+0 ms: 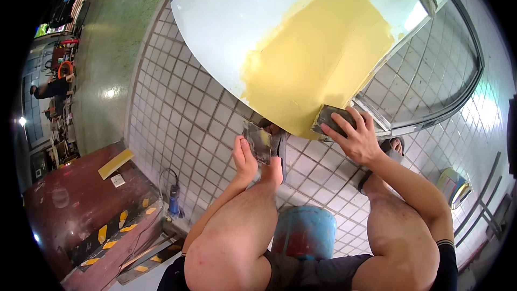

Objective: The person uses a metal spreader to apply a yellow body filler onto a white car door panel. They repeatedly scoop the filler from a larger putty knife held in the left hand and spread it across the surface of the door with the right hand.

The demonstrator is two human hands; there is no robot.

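Note:
A white car door panel (pixel 210 16) lies across the top of the view, with a broad patch of yellow filler (pixel 318 54) on it. My right hand (pixel 355 140) grips a dark rectangular spreader (pixel 331 116) against the filler at the panel's near edge. Below and left of that edge, my left hand (pixel 243 159) holds a greyish square plate (pixel 258 140) smeared with a little yellow, just above my left foot. The door's window frame (pixel 474 59) extends to the right.
A blue bucket (pixel 304 231) sits between my legs. A dark red board (pixel 64 194) with a yellow block (pixel 116 164) and striped edge is lower left, beside a blue power tool (pixel 173 202). A can (pixel 452 188) is right. Another person (pixel 51 89) is far left.

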